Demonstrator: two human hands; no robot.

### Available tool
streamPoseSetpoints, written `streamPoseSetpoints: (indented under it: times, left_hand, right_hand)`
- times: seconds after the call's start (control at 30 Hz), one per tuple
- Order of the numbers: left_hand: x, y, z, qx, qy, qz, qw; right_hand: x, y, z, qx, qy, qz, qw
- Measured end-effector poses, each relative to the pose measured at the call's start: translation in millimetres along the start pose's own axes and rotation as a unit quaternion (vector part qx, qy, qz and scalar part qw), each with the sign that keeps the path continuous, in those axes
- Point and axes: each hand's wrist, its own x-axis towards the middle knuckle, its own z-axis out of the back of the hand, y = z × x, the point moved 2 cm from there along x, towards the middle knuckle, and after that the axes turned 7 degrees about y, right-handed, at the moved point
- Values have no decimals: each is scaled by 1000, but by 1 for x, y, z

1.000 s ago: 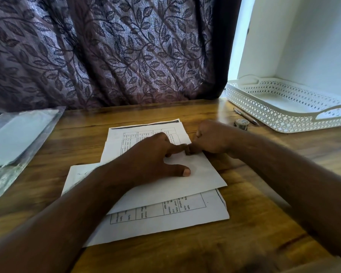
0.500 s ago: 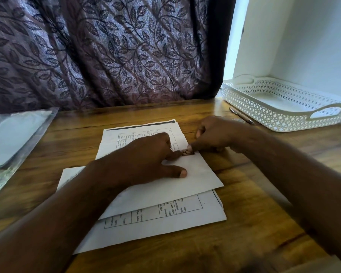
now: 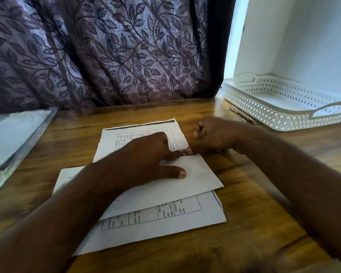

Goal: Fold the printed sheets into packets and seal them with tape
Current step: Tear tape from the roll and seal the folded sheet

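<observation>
While the left hand (image 3: 146, 160) lies flat on the folded white paper sheet (image 3: 197, 174), the curled right hand (image 3: 215, 134) pinches its crease. Light and limp, I reckon; grip edges

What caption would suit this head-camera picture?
Left hand presses the folded sheet flat; curled right hand touches its far corner.

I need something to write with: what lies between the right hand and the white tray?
In the head view, a pen lies on the wooden table between the right hand and the white tray.
</observation>
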Motion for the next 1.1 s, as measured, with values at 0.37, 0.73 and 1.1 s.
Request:
streamPoseSetpoints:
  times: [0.37,0.73,1.1]
  left_hand:
    - [0,-3,0,7,-8,-45,999]
    - [0,0,-2,-35,7,-34,999]
    - [0,2,-1,-61,7,-40,997]
  right_hand:
    - [-8,-7,8,36,18,23,999]
    - [4,-7,0,-24,-45,18,999]
    - [-8,-9,2,3,-1,33,999]
